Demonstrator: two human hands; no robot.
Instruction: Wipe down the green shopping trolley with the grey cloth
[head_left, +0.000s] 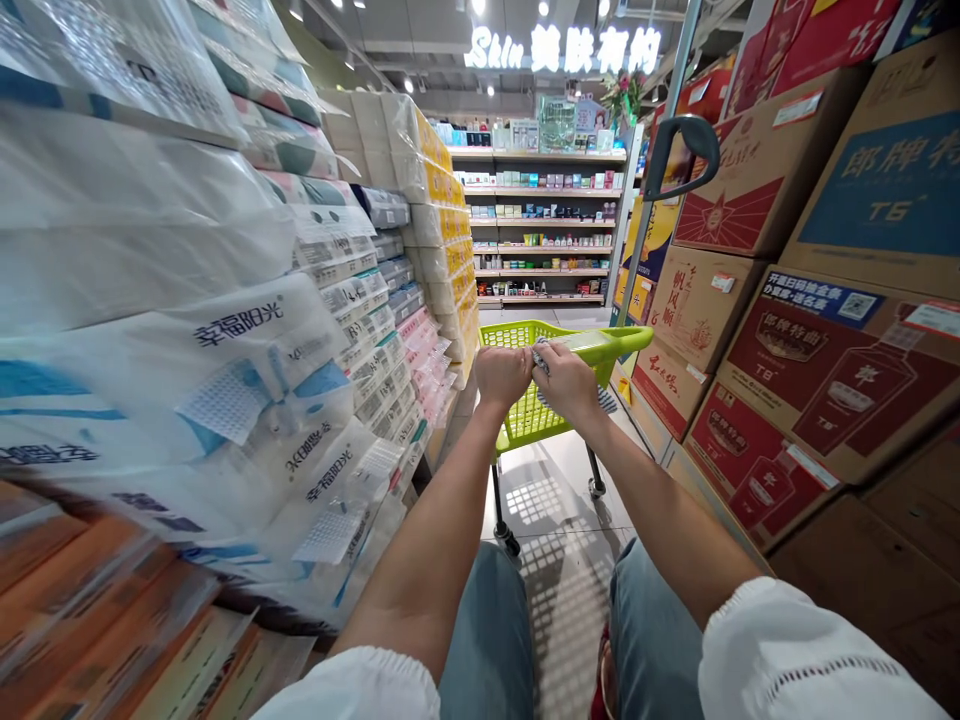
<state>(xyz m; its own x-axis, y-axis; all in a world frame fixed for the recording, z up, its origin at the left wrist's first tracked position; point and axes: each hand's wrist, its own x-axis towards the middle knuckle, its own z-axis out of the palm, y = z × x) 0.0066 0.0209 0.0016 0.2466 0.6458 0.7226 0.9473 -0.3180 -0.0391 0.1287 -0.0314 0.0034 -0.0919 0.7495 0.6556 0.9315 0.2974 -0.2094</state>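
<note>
A lime-green shopping cart [525,428] with a perforated basket and black legs stands in front of me, turned slightly at an angle. My left hand [504,378] is closed around the left part of its handle. Close beside it, my right hand [568,384] is closed on the same cart handle [624,346]. A blue-and-white patterned cloth [607,401] shows at the right hand, with part of it between the two hands; how it is held is hidden. Both forearms stretch forward, and my hands cover much of the basket's inside.
Plastic-wrapped paper packs [262,370] are piled high along the left. Stacked cartons [832,370] line the right, beside a metal pole with a grey loop handle [682,160]. Shelves of small boxes and bottles [551,222] cross the far end. Tiled floor [559,590] runs between.
</note>
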